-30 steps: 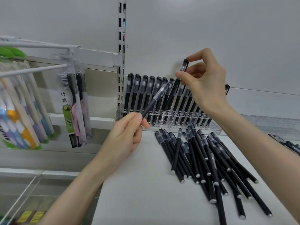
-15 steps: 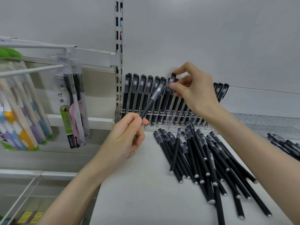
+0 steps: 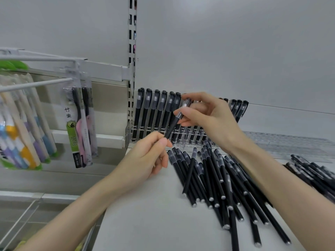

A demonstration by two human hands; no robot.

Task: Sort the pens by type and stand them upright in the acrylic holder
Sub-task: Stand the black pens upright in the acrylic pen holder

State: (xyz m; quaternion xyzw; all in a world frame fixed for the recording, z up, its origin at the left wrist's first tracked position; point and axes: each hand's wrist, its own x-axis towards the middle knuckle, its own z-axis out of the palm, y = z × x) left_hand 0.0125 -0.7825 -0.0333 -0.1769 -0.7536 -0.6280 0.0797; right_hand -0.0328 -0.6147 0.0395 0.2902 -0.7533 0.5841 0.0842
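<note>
Left hand (image 3: 145, 160) pinches the lower end of one black pen (image 3: 172, 126) between thumb and fingertips. Right hand (image 3: 212, 118) grips the same pen at its cap end, fingers curled round it. The pen is tilted, held in the air just in front of the holder (image 3: 128, 132), which has a row of black pens upright in it. Loose pile (image 3: 217, 178) of black pens lies on the shelf (image 3: 145, 214) below the hands; second pile (image 3: 311, 169) at far right. Packaged toothbrushes (image 3: 79, 124) hang at left.

R hand (image 3: 208, 120) hides mid stretch of standing pens (image 3: 155, 109) in acrylic holder (image 3: 128, 132); far pen pile (image 3: 311, 169) blurred, cut at R edge; toothbrush packs (image 3: 18, 133) cut at L edge.
</note>
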